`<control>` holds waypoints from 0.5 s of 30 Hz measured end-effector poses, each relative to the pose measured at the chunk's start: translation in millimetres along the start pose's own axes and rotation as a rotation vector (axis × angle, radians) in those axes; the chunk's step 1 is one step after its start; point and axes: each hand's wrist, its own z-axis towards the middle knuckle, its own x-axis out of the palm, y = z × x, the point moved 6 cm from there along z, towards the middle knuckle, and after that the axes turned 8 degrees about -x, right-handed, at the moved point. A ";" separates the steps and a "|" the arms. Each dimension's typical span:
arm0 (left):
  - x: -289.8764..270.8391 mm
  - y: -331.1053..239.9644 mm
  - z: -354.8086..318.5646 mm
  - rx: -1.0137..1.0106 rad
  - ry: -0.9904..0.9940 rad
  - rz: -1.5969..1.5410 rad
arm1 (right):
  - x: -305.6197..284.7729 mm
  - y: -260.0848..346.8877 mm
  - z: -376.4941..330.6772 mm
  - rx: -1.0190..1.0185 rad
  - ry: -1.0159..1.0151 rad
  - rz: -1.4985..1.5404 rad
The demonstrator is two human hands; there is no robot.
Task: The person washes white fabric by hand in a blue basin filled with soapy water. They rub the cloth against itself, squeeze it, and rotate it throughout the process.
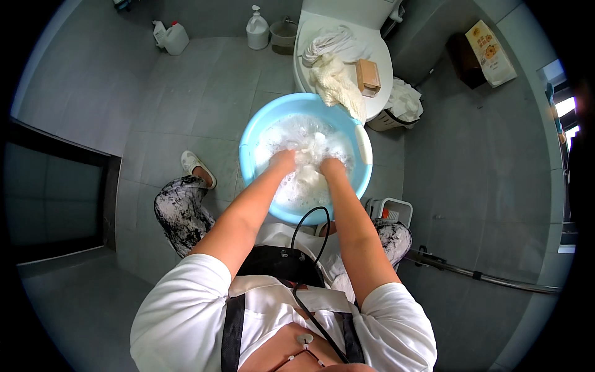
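A light blue basin (255, 133) full of suds sits on the grey tiled floor, and everything else is placed from it. Far to its upper left, against the wall, stands a white plastic jug (175, 38). Just left of the basin, a foot in a pale slipper (197, 167) rests on the tiles. Above the basin, near the wall, is a white pump bottle (257, 30).

Inside the basin, the left hand (282, 161) is sunk in foam on the left side of a white cloth (312, 149); its fingers are buried in suds, so whether they clench the cloth cannot be told. The cloth is a wet bunched lump near the middle of the basin, rising between and just beyond both hands, touching them. Its long axis runs roughly from the person outward, toward the toilet, though the bunching makes its ends unclear. The right hand (331, 167) presses against the cloth's right side, its fingers likewise hidden under foam and fabric.

Directly above the basin's far rim, a closed white toilet lid (379, 56) carries a cream towel (334, 84) that drapes down over the basin's edge, and a small tan box (368, 76). To the basin's lower right stands a small white basket (390, 211).
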 end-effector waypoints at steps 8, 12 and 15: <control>5.6 29.9 27.7 0.042 0.081 -1.494 | -13.4 -0.2 -0.8 0.004 -0.387 1.508; -13.2 1.1 1.3 0.014 0.483 -2.055 | -32.2 30.3 -26.1 0.001 -0.283 1.769; -16.0 -3.2 -6.3 -0.006 0.478 -2.093 | -57.4 61.6 -60.9 -0.310 -0.428 1.488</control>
